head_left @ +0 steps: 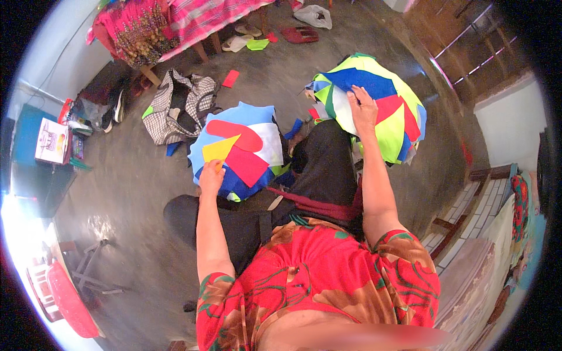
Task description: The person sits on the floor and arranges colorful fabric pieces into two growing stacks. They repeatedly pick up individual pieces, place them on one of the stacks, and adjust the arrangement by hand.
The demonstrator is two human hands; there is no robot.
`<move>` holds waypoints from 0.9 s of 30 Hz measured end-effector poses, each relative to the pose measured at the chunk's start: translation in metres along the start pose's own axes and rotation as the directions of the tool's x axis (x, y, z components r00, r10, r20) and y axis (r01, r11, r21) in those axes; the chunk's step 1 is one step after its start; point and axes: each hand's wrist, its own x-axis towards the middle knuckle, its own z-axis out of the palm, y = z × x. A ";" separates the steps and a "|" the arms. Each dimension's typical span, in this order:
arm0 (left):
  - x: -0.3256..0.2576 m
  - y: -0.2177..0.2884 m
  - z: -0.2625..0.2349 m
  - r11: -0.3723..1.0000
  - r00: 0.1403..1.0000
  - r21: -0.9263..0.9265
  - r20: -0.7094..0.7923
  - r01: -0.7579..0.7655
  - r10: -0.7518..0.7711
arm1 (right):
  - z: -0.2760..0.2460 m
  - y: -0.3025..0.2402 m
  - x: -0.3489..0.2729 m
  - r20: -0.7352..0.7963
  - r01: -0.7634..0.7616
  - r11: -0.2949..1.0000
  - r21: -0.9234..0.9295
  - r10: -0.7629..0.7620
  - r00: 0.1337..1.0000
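My left hand (211, 177) pinches the lower end of a yellow pointed cloth piece (220, 148) over the left-hand pile. That pile has a light blue piece (252, 113), a rounded red strip (236, 134), a squarish red piece (249, 167) and a white piece (268, 144) on top. Farther right, my right hand (363, 110) lies with fingers stretched out on a second, larger heap. A blue piece (367, 82), a white piece (342, 109), a red piece (389, 107) and a neon yellow piece (391, 133) show there. What lies under my right palm is hidden.
A checked cloth bag (175, 108) slumps beyond the left pile, near a small red scrap (230, 78). Sandals (237, 42) and a pale plastic bag (313, 16) lie farther off. At left stand a red chair (71, 299) and a blue table (34, 137).
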 end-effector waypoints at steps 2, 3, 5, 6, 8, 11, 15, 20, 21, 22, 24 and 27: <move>0.000 0.002 -0.001 0.999 1.000 0.028 -0.021 0.015 -0.015 | -0.006 -0.010 0.005 -0.061 -0.012 0.990 0.143 0.021 0.998; 0.000 0.002 -0.003 0.998 0.999 0.054 -0.037 0.034 -0.032 | -0.013 -0.026 0.005 -0.115 0.046 0.993 0.109 -0.034 0.993; 0.001 0.005 -0.008 0.996 0.995 0.069 -0.080 0.059 -0.053 | -0.028 -0.062 0.004 -0.183 0.164 0.984 0.063 -0.150 0.972; 0.003 0.013 -0.014 0.996 0.993 0.063 -0.102 0.061 -0.054 | -0.029 -0.071 0.001 -0.185 0.235 0.964 0.127 -0.209 0.960; 0.005 0.019 -0.020 0.994 0.994 -0.099 -0.086 0.050 -0.059 | -0.011 -0.088 -0.017 -0.089 0.145 0.894 0.423 -0.119 0.989; 0.003 0.034 -0.027 0.783 0.978 -0.597 0.198 0.172 -0.065 | 0.017 -0.114 -0.053 0.245 -0.087 0.808 0.583 -0.073 0.967; -0.028 0.076 -0.038 0.398 0.849 -0.822 0.502 0.408 0.166 | 0.077 -0.118 -0.110 0.602 -0.494 0.466 0.734 -0.109 0.791; -0.038 0.088 -0.014 0.196 0.781 -0.800 0.598 0.567 0.180 | 0.093 -0.132 -0.157 0.709 -0.330 0.697 0.636 -0.360 0.606; -0.039 0.086 -0.011 0.119 0.769 -0.786 0.618 0.606 0.162 | 0.091 -0.135 -0.161 0.665 -0.167 0.748 0.642 -0.436 0.606; -0.041 0.082 -0.008 0.041 0.756 -0.767 0.638 0.640 0.147 | 0.087 -0.136 -0.164 0.622 0.002 0.773 0.634 -0.512 0.593; -0.040 0.084 -0.008 0.042 0.779 -0.782 0.623 0.621 0.079 | 0.087 -0.136 -0.164 0.584 0.185 0.774 0.605 -0.589 0.558; -0.037 0.073 0.000 0.044 0.804 -0.803 0.595 0.595 -0.009 | 0.095 -0.134 -0.163 0.593 0.224 0.768 0.600 -0.615 0.520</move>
